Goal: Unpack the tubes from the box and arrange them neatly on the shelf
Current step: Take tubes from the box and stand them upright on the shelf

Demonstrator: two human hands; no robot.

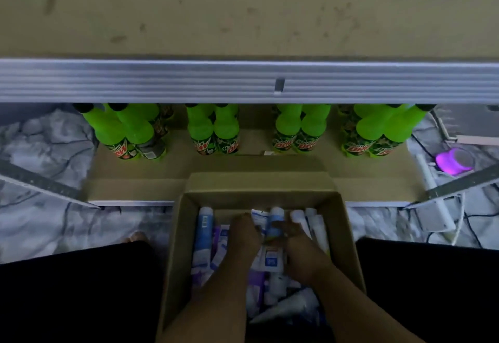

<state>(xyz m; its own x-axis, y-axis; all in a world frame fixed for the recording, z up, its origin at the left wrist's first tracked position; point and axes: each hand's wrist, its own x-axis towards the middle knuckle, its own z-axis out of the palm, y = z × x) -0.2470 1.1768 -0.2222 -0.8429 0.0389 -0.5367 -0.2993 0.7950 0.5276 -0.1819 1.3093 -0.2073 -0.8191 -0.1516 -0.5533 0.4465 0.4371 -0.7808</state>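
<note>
An open cardboard box (181,245) stands on the floor between my legs, filled with several white, blue and purple tubes. Both hands reach into it. My left hand (244,233) lies over the tubes in the middle, its fingers bent down among them. My right hand (293,237) curls its fingers around a light blue tube with a white cap (275,221). A blue tube (204,230) lies along the box's left wall and white tubes (314,223) lie along the right. The top shelf board (243,13) is bare tan wood behind a ribbed metal edge (243,82).
Green soda bottles (213,129) stand in groups at the back of the lower shelf (135,178). A glowing purple object (453,161) and white cables (442,215) lie at the right on the marble-patterned floor. My dark-clothed legs flank the box.
</note>
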